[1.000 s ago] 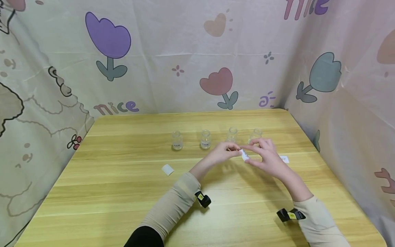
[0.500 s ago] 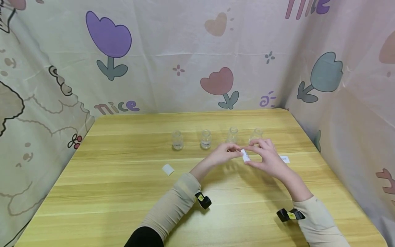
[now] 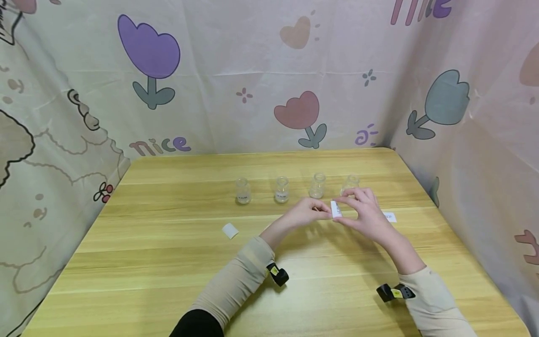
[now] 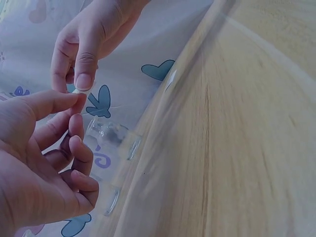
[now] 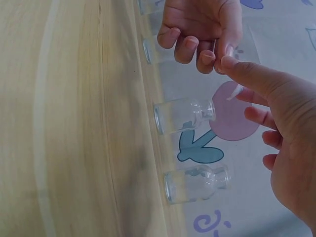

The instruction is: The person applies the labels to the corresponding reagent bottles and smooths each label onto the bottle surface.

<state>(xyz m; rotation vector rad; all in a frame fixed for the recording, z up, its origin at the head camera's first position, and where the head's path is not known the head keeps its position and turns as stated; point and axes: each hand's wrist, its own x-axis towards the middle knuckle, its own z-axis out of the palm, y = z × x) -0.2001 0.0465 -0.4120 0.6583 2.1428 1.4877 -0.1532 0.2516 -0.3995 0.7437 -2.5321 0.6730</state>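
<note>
A small white label [image 3: 336,209] with dark print is held above the table, between the two hands. My right hand [image 3: 365,213] pinches it by its top and bottom ends with the thumb and a finger. At its left edge, my left hand [image 3: 307,210] pinches with thumb and index fingertips; in the left wrist view the other fingers of the left hand [image 4: 44,153] curl loosely. The right wrist view shows a curved sliver of the label [image 5: 236,92], mostly hidden by the fingers. Just behind the hands stand a clear glass bottle [image 3: 317,186] and another bottle [image 3: 350,181], partly covered by the right hand.
Two more glass bottles, one at the left [image 3: 243,191] and one nearer the middle [image 3: 281,190], bear small printed labels. A white paper square [image 3: 230,230] lies left on the wooden table [image 3: 168,262]. Another printed label [image 3: 389,217] lies right of the right hand. A patterned curtain hangs behind.
The label has turned from a slant to nearly upright in the fingers. My left fingertips have dropped slightly, uncovering more of the bottle behind. The bottles and loose papers stay in place.
</note>
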